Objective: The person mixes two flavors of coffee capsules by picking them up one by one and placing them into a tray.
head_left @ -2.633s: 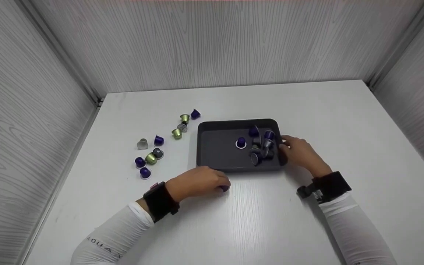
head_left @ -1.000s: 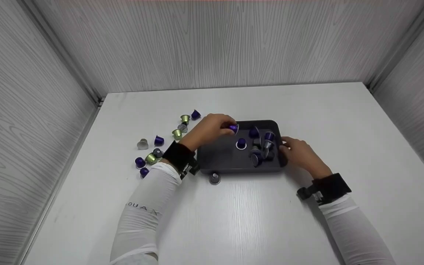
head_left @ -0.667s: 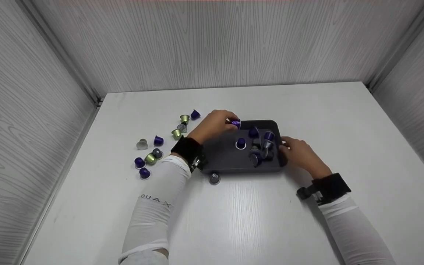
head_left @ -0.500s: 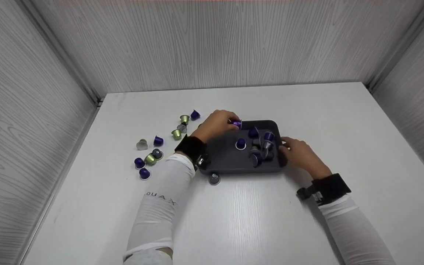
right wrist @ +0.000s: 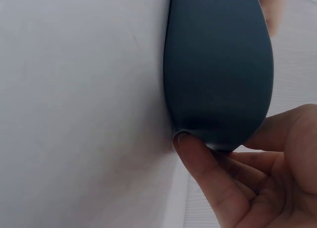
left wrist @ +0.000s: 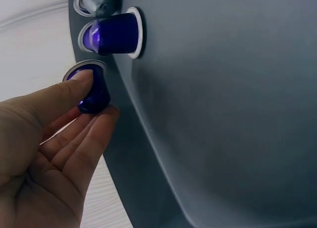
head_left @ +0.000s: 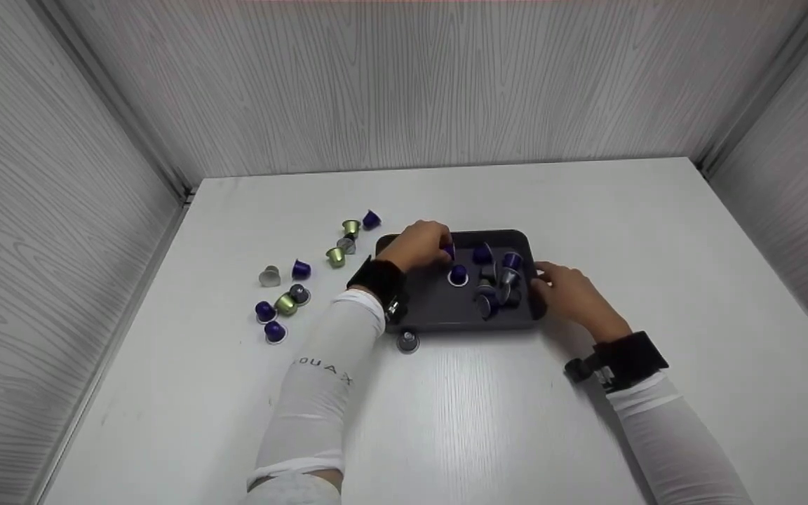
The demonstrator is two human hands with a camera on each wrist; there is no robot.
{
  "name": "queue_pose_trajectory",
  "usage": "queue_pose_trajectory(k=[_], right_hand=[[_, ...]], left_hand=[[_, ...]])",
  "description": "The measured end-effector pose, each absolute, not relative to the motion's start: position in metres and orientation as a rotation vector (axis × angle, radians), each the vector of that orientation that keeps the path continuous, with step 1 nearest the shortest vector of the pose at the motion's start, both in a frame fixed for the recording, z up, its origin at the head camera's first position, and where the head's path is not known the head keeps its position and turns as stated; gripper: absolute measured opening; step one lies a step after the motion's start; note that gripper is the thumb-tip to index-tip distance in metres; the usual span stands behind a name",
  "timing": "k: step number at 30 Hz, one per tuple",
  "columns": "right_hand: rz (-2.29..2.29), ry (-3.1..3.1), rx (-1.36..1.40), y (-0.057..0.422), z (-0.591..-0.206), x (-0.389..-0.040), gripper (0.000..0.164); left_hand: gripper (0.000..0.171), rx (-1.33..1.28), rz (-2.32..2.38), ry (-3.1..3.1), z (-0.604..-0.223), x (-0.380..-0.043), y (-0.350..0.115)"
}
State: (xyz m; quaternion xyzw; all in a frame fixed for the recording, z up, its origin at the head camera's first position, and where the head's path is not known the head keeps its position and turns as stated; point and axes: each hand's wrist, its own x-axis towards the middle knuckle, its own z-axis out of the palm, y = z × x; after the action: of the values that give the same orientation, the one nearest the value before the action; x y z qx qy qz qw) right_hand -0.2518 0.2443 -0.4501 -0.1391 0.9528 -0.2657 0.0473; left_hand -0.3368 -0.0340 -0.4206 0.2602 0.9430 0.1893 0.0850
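Note:
My left hand [head_left: 419, 245] is over the back of a dark grey tray [head_left: 425, 303], pinching a purple coffee capsule [left wrist: 97, 96] between thumb and fingers. In the left wrist view, this capsule is tilted, with its pale rim upward. Just in front of it, a purple capsule [head_left: 459, 273] stands rim-down in the tray. My right hand [head_left: 574, 291] grips the tray's right side. In the right wrist view, its thumb touches the low edge of the tray wall [right wrist: 218, 64]. A jumble of purple, silver and dark capsules [head_left: 509, 277] fills the tray's right part.
A dark grey capsule [head_left: 408, 341] stands on the white table [head_left: 488, 421] against the tray's front. Loose purple, green and silver capsules [head_left: 286, 304] lie left of the tray, some farther back [head_left: 351, 227]. Wood-grain panels [head_left: 404, 84] surround the table.
My left hand has gone from the table before the tray to above its back, carrying the purple capsule, then dropped lower. The dark grey capsule in front became visible. My right hand stays put.

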Motion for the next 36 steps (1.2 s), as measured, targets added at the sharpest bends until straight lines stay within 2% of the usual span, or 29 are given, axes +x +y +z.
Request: queue_pose_trajectory(k=[6, 14, 20, 36], right_hand=[[-0.802, 2.912, -0.415, 0.244, -0.450, -0.252, 0.043], [-0.819, 2.904, -0.421, 0.244, -0.449, -0.252, 0.043], [-0.814, 2.894, -0.397, 0.244, -0.450, -0.253, 0.044], [-0.793, 2.908, -0.415, 0.244, -0.450, -0.254, 0.043]], left_hand=[[0.028, 0.708, 0.474, 2.781, -0.424, -0.337, -0.033], [0.024, 0.679, 0.451, 2.776, -0.426, -0.337, -0.032], [0.019, 0.708, 0.439, 2.772, -0.424, -0.335, -0.032], [0.027, 0.834, 0.462, 2.835, -0.407, -0.330, -0.041]])
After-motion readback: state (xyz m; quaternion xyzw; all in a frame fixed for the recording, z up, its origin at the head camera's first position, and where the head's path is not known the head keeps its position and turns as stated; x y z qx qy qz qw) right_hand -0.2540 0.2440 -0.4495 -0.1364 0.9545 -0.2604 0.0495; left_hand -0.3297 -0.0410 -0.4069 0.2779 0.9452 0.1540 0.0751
